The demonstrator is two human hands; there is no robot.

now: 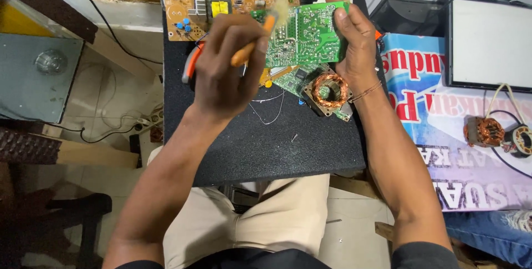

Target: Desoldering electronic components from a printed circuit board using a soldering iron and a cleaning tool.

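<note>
Electronics repair workshop, circuit boards (233,3), copper motor coils (490,131)

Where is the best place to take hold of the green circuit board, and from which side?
Probably by its bare right edge, coming from the right, as the right hand does now. The green circuit board stands tilted up off the black mat, and the left hand works its face with an orange-handled brush.

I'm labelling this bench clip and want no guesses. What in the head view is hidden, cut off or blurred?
- Orange-handled brush: bristle tip motion-blurred; grip hidden inside left hand.
- Green circuit board: right edge covered by right hand.
- Orange-handled pliers: mostly behind the left hand.
- Tan circuit board: top cut off by the frame edge.
- Copper-wound coil: its mounting underneath is hidden.
</note>
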